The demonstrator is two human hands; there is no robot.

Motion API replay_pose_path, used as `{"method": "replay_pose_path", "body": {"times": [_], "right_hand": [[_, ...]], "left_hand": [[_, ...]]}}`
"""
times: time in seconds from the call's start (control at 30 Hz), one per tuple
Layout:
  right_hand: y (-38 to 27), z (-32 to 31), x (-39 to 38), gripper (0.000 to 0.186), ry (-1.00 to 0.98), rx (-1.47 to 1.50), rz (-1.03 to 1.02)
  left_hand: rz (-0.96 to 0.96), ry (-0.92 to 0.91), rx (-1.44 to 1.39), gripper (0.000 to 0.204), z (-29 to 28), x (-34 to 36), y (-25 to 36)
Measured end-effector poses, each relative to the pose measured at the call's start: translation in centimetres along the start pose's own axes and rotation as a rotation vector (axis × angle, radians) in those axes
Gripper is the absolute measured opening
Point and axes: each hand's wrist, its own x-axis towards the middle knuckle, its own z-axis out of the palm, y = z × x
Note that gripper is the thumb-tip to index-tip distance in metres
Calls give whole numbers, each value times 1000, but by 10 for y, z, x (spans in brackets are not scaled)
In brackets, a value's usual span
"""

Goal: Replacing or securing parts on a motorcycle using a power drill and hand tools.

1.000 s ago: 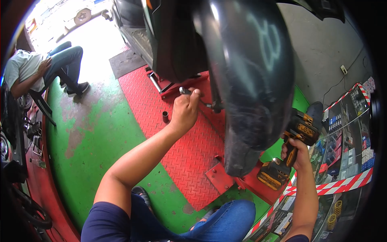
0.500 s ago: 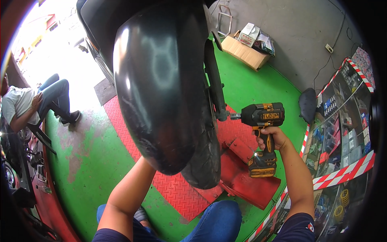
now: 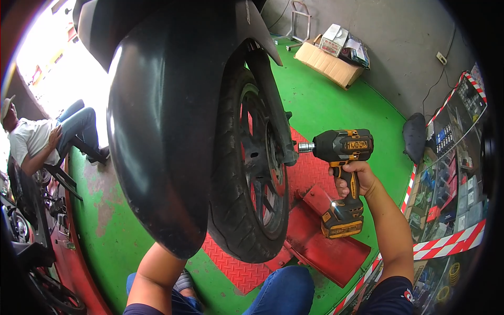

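Observation:
My right hand grips the handle of a black and yellow cordless impact wrench. The socket on its nose points left and meets the axle end at the foot of the fork leg. In front of me stands a motorcycle front wheel with a dark tyre and spokes. A glossy black front fender covers its left side. My left forearm reaches up behind the fender's lower tip, which hides the hand and whatever it touches.
Under the wheel lies a red tread plate with a red metal ramp piece beside it. A glass display case edged with striped tape stands at right. A cardboard box sits by the wall. At left a person is seated.
The wheel and fender have turned, the fender's tip swinging left and nearer, so the spokes and brake disc now show. The impact wrench stays at the axle end.

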Motion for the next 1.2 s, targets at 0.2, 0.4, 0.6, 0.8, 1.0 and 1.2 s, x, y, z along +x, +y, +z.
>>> {"method": "replay_pose_path", "body": {"times": [0.2,0.4,0.6,0.8,1.0,1.2], "right_hand": [[-2,2,-3,41,19,-23,-5],[0,8,-5,41,84,-76,13],[-3,24,-10,36,79,-18,112],[-5,28,-8,27,137,-76,119],[-6,29,-12,25,123,7,172],[-6,28,-14,29,153,-77,115]], "left_hand": [[-37,18,-4,30,-17,-11,-2],[-45,16,-2,29,-18,-7,-3],[-43,11,2,28,-19,-10,-3],[-46,6,-1,28,-21,-9,-4],[-44,-5,-5,27,-17,-12,-5],[-30,-20,-6,26,-11,-6,-5]]}}
